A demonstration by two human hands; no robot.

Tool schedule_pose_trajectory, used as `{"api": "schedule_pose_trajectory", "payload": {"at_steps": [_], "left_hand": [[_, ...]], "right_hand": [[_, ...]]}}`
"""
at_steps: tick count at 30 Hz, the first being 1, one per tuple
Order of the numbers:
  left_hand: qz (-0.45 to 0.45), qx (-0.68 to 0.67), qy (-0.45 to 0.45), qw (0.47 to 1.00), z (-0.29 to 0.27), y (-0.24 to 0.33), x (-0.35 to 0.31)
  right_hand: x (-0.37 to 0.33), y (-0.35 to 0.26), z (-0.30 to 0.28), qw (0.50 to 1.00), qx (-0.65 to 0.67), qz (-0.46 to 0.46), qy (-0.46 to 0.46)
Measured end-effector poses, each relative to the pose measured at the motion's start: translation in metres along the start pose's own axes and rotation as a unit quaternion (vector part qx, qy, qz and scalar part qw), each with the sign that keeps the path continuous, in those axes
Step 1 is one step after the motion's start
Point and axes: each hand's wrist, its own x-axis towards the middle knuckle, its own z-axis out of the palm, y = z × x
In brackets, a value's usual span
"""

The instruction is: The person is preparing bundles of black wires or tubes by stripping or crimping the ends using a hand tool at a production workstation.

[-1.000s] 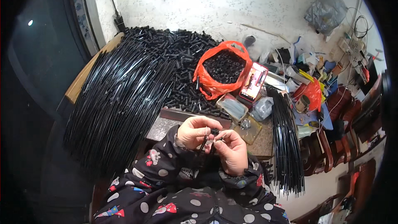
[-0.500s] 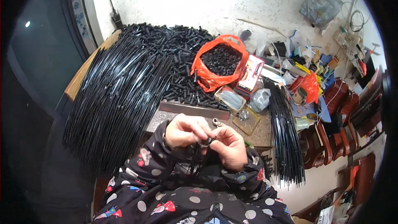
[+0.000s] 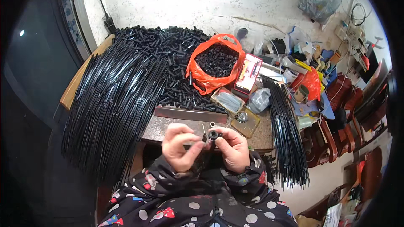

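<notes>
My right hand [image 3: 233,148] pinches a small round black plastic piece [image 3: 213,135] with a hole in its middle, held above the table's front edge. Close by on its left is my left hand [image 3: 180,147], thumb and forefinger drawn together in a loose pinch beside the black piece. Its fingertips are blurred, and whatever lies between them is too small to make out. A thin upright pin [image 3: 203,128] shows just beyond those fingertips. Behind the hands, a metal bar [image 3: 189,114] borders a heap of short black tubes [image 3: 176,75].
Long thin black rods [image 3: 113,105] fan over the table's left side; another bundle [image 3: 286,130] hangs off the right. A red plastic bag [image 3: 200,82] holds small black rings. Near it are a phone [image 3: 249,73], a box of thin strips [image 3: 228,100] and a shallow yellowish tray [image 3: 248,129].
My left hand has drawn back a little to the left from my right hand, its fingers spreading. The round black piece now shows in my right hand. The whole view has shifted slightly.
</notes>
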Motion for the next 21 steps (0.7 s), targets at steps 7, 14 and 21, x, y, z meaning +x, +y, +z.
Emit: {"api": "schedule_pose_trajectory", "payload": {"at_steps": [7,14,21], "left_hand": [[-0.151,-0.223,-0.027,0.963,0.016,0.005,0.007],[-0.303,-0.327,-0.026,0.895,0.014,0.015,0.014],[-0.194,-0.336,-0.079,0.918,0.009,0.011,0.015]], "right_hand": [[0.0,0.013,0.001,0.995,0.003,-0.073,0.068],[0.004,0.008,-0.005,0.99,-0.04,-0.125,0.057],[-0.001,0.004,0.006,0.987,-0.109,-0.092,0.075]]}}
